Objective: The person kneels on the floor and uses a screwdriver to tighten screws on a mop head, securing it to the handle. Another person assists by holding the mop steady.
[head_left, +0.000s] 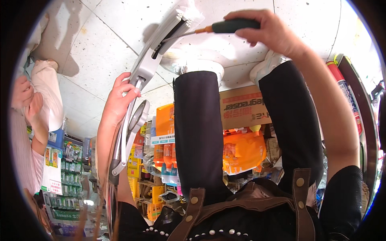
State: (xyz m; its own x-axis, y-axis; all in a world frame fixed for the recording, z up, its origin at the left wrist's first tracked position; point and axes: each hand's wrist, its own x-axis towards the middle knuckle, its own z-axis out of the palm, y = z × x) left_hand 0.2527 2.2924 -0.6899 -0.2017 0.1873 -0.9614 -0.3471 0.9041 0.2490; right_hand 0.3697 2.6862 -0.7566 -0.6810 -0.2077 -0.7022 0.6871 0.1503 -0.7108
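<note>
A screwdriver (235, 26) with a dark green handle and an orange collar is gripped in my right hand (270, 32), closed round the handle's end. Its thin shaft points left, and the tip meets the dark slot in a long grey-and-white head (148, 66). This head belongs to what looks like a squeeze mop, with a metal pole (129, 110) and a grey lever (138, 116). Clear plastic wrap covers the head's far end. Just below the head, my left hand (120, 98) is closed round the pole, its thumb and fingertips showing.
Another person (32, 120) stands at the left, hands together. Shelves of small green packages (72, 172) are below them. Orange packs (243, 150) and a cardboard box (243, 104) lie behind my legs. A red spray can (339, 76) stands by the right-hand shelf. Pale tiles (104, 40) cover the floor.
</note>
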